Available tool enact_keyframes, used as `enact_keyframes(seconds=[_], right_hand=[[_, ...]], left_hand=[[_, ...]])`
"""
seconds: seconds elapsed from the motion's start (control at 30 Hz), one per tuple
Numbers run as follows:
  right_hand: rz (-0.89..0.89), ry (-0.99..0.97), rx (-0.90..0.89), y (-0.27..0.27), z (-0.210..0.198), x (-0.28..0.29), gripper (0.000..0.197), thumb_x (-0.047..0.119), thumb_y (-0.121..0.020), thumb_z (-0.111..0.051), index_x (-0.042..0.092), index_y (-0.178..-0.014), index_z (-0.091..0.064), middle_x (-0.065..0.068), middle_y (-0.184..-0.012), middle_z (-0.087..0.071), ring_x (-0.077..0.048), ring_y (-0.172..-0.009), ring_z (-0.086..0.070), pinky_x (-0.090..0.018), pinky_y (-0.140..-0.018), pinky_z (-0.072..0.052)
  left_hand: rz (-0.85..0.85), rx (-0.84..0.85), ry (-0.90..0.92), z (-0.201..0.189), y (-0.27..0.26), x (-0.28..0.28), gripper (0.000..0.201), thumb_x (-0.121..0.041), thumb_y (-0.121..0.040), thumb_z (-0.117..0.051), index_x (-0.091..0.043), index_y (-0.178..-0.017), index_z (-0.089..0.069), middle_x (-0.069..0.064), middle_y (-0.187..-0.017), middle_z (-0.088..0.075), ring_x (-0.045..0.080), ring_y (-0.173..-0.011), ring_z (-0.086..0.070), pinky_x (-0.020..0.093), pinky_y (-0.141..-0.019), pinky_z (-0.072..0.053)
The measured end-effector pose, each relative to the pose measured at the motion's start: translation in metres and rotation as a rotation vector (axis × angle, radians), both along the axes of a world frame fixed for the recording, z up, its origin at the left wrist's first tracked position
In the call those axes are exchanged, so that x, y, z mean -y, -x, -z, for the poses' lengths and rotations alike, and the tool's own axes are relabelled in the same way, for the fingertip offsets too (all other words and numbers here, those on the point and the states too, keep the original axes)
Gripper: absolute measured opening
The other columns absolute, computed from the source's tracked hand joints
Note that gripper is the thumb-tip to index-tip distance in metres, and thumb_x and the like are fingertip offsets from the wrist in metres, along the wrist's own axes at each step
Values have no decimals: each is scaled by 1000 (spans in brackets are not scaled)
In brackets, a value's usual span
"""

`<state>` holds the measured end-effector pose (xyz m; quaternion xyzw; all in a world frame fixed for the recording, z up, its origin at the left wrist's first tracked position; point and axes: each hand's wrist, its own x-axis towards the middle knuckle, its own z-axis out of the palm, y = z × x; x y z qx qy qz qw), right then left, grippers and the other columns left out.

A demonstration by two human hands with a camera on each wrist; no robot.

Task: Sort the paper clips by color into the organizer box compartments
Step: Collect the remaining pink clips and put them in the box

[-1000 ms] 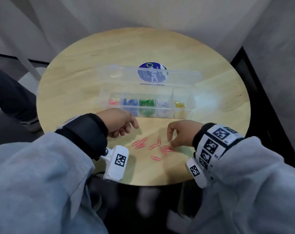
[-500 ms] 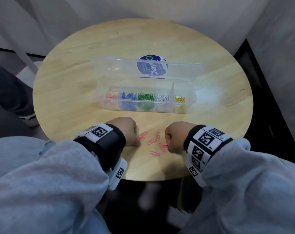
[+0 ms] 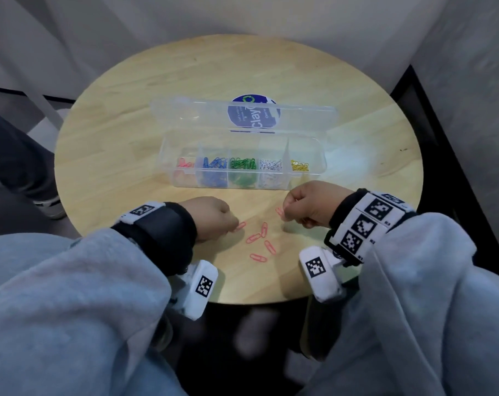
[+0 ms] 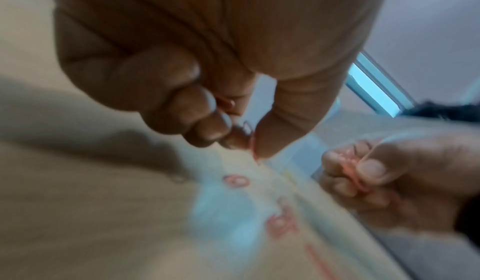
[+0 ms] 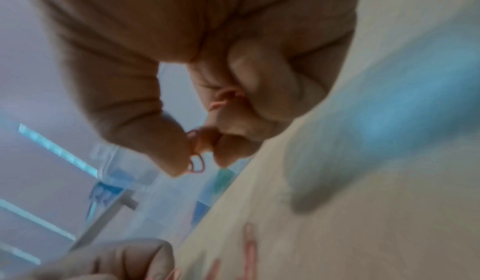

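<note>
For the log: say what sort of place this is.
Probably a corner of an office or lab room: a small round wooden table against plain grey walls, holding a clear organizer box of paper clips.

I see loose light grey-blue sleeves (image 3: 71, 295) filling the lower corners of the head view. Black cuffs (image 3: 168, 232) ring both wrists. White bands printed with black square tags (image 3: 368, 224) wrap them, and a white camera block (image 3: 198, 288) hangs under each wrist.
</note>
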<state>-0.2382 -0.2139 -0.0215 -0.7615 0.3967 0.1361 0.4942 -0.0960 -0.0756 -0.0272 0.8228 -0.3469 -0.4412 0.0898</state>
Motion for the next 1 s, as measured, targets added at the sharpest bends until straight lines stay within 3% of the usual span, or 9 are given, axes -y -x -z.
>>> enact_keyframes(seconds=[0.13,0.27,0.43,0.63,0.7,0.77,0.9,1.0], right_hand=[[209,-236,240,-3,8,0,41,-6,-75,-66,17,-45,-51,-4,-49,-51,-16,-44,-39,-22,-45,-33],[313,-429,382,-7,7,-4,31,-15,-81,-52,9,-62,-47,-1,-43,-54,-9,-37,-41,-15,-35,-33],[345,-585,423,-8,2,-5,28,-13,-86,-41,6,-85,-61,-1,-52,-50,-6,-39,-43,-13,-36,-34],[437,-613,356,-9,0,-9,30,0,-87,-29,6,-67,-51,-4,-61,-41,-11,-44,-43,-15,-35,-34],[434,-596,316,-11,-2,-9,29,7,-89,-32,8,-64,-47,-4,-61,-41,-14,-49,-42,-16,-36,-35],[384,-495,222,-11,-3,-8,31,16,-94,-42,12,-63,-43,-3,-61,-42,-14,-51,-40,-17,-39,-34],[-161,228,-113,-7,-3,-13,28,28,-85,-63,19,-67,-44,4,-62,-48,-11,-54,-43,-20,-51,-35],[-255,354,-130,-8,-2,-16,26,18,-81,-65,24,-66,-45,8,-63,-44,-8,-56,-40,-21,-50,-31]], left_hand=[[-333,-400,142,-8,-3,4,25,-5,-84,-35,-11,-61,-40,6,-56,-42,13,-39,-33,14,-39,-23],[-532,-721,363,-15,-12,1,29,0,-85,-29,-13,-60,-36,6,-52,-47,10,-34,-40,8,-30,-25],[-586,-773,460,-20,-13,0,30,5,-80,-26,-15,-58,-33,4,-47,-49,10,-34,-41,7,-30,-25],[-644,-813,454,-19,-15,1,28,5,-79,-26,-14,-66,-42,2,-47,-46,7,-32,-35,7,-30,-22],[-637,-742,388,-18,-14,4,22,-2,-82,-35,-15,-69,-47,0,-48,-45,7,-33,-34,7,-31,-21],[-528,-517,298,-13,-12,6,18,-12,-85,-49,-17,-68,-47,-2,-50,-41,8,-38,-30,11,-36,-18],[-59,13,205,0,-5,4,31,-26,-79,-70,-20,-61,-46,-6,-55,-44,11,-50,-37,22,-49,-29],[38,228,174,5,-1,1,26,-24,-77,-71,-24,-67,-47,-9,-62,-47,8,-55,-42,23,-51,-31]])
